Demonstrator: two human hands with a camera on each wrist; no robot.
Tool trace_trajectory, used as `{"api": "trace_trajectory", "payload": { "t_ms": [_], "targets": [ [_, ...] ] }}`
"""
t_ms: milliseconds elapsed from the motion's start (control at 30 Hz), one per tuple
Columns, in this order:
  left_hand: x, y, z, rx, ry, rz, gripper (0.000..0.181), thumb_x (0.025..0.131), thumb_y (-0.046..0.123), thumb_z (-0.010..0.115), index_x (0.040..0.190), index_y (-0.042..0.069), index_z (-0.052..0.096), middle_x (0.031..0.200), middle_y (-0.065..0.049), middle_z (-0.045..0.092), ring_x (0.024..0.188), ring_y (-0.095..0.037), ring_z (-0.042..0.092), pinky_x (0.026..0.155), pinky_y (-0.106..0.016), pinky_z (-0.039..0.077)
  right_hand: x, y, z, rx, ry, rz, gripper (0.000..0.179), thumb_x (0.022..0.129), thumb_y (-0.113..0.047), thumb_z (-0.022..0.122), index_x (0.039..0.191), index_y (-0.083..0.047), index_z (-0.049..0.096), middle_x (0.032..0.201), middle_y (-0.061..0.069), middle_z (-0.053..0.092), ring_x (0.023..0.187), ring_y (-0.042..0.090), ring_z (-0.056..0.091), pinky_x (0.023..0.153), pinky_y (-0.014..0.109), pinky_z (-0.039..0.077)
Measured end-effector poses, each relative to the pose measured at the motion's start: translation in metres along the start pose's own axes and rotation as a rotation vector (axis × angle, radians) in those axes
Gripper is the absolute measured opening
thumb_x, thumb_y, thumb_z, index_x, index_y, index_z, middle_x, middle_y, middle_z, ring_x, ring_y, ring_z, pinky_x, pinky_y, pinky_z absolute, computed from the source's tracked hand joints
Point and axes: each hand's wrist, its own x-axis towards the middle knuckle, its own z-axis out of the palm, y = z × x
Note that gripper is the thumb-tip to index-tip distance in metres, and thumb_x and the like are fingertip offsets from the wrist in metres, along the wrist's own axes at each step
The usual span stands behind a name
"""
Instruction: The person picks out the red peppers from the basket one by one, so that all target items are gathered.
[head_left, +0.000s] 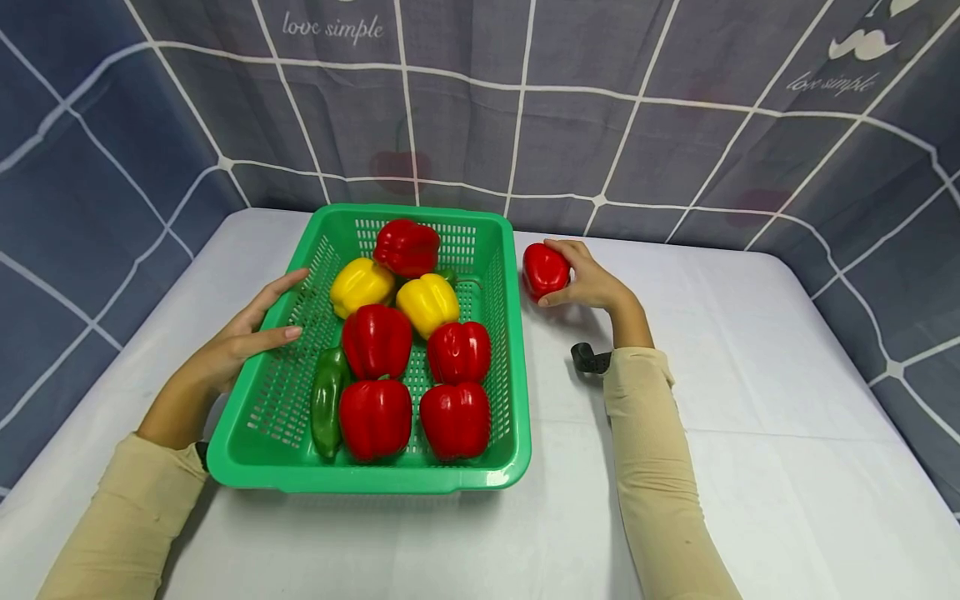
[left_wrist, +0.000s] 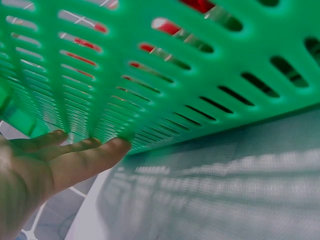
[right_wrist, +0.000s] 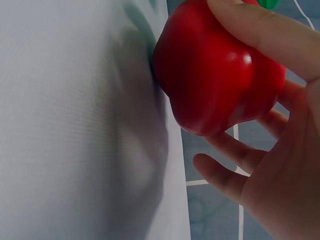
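A green plastic basket (head_left: pixel 480 479) stands on the white-covered table. My left hand (head_left: pixel 236 342) holds its left rim, thumb and a finger reaching over the inside. In the left wrist view, other fingers (left_wrist: pixel 95 157) lie against the slotted outer wall. My right hand (head_left: pixel 596 283) grips a red bell pepper (head_left: pixel 545 271) to the right of the basket, thumb and fingers on opposite sides. Inside the basket lie several red bell peppers (head_left: pixel 377 342), two yellow bell peppers (head_left: pixel 362 287) and a long green pepper (head_left: pixel 327 404). Another green piece (head_left: pixel 448 275) is partly hidden behind a yellow one.
The white tablecloth (head_left: pixel 765 400) extends right of the basket and in front of it. A grey curtain (head_left: pixel 465 125) with white lines hangs behind the table and along both sides. A black strap end (head_left: pixel 588 358) sticks out by the right sleeve.
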Motion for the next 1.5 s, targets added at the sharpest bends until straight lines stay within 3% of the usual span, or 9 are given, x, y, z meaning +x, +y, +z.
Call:
{"api": "trace_trajectory", "payload": {
  "t_ms": [200, 300, 533, 800, 1033, 1267, 1500],
  "targets": [
    [0.0004, -0.0007, 0.0, -0.134, -0.06, 0.004, 0.065, 0.093, -0.002, 0.038, 0.147, 0.025, 0.012, 0.147, -0.008, 0.006, 0.099, -0.016, 0.058, 0.071, -0.036, 0.056, -0.0004, -0.0007, -0.0001, -0.004, 0.0, 0.014, 0.097, 0.064, -0.019, 0.082, 0.143, -0.019, 0.026, 0.143, 0.01, 0.021, 0.13, 0.028, 0.027, 0.105, 0.053, 0.028],
    [0.0005, -0.0008, 0.0, -0.162, -0.072, 0.004, 0.065, 0.093, -0.002, 0.037, 0.147, 0.024, 0.011, 0.143, -0.007, 0.013, 0.099, -0.017, 0.059, 0.071, -0.038, 0.056, -0.0006, -0.0004, 0.0002, -0.005, -0.002, 0.025, 0.097, 0.065, -0.019, 0.081, 0.144, -0.02, 0.025, 0.143, 0.011, 0.02, 0.131, 0.029, 0.026, 0.105, 0.054, 0.028],
    [0.0007, -0.0002, 0.0003, -0.112, -0.055, -0.004, 0.065, 0.093, -0.001, 0.039, 0.147, 0.026, 0.012, 0.148, -0.01, -0.003, 0.099, -0.015, 0.058, 0.07, -0.035, 0.056, -0.0021, -0.0008, 0.0004, -0.027, -0.006, 0.04, 0.1, 0.065, -0.021, 0.081, 0.145, -0.02, 0.022, 0.143, 0.013, 0.019, 0.131, 0.03, 0.025, 0.105, 0.054, 0.029],
    [-0.0002, -0.0013, 0.0002, -0.152, -0.061, -0.004, 0.065, 0.093, -0.001, 0.038, 0.147, 0.025, 0.012, 0.144, -0.008, 0.012, 0.098, -0.017, 0.059, 0.069, -0.038, 0.056, -0.0029, -0.0014, -0.001, -0.028, -0.021, 0.04, 0.1, 0.064, -0.022, 0.082, 0.145, -0.019, 0.021, 0.143, 0.012, 0.019, 0.13, 0.03, 0.026, 0.103, 0.054, 0.031],
    [0.0003, -0.0011, 0.0001, -0.094, -0.044, -0.001, 0.065, 0.093, 0.0, 0.039, 0.147, 0.024, 0.012, 0.149, -0.009, -0.003, 0.1, -0.014, 0.057, 0.07, -0.034, 0.056, -0.0042, -0.0018, -0.0035, -0.019, -0.042, 0.031, 0.099, 0.065, -0.022, 0.082, 0.144, -0.018, 0.022, 0.142, 0.011, 0.019, 0.13, 0.03, 0.026, 0.103, 0.054, 0.032],
    [0.0002, -0.0023, -0.0011, -0.201, -0.089, 0.008, 0.065, 0.093, -0.002, 0.037, 0.147, 0.024, 0.011, 0.138, -0.004, 0.028, 0.101, -0.017, 0.059, 0.071, -0.04, 0.056, -0.006, -0.0047, -0.0063, -0.03, -0.064, 0.057, 0.097, 0.067, -0.023, 0.079, 0.145, -0.021, 0.021, 0.143, 0.009, 0.018, 0.127, 0.031, 0.028, 0.098, 0.051, 0.04],
    [0.0003, -0.0023, -0.0013, -0.212, -0.097, 0.011, 0.065, 0.093, -0.002, 0.037, 0.147, 0.025, 0.011, 0.137, -0.002, 0.029, 0.102, -0.017, 0.058, 0.072, -0.04, 0.056, -0.0067, -0.0067, -0.0069, -0.039, -0.07, 0.079, 0.096, 0.068, -0.023, 0.078, 0.145, -0.021, 0.02, 0.143, 0.008, 0.019, 0.126, 0.031, 0.029, 0.095, 0.05, 0.044]
  ]
}}
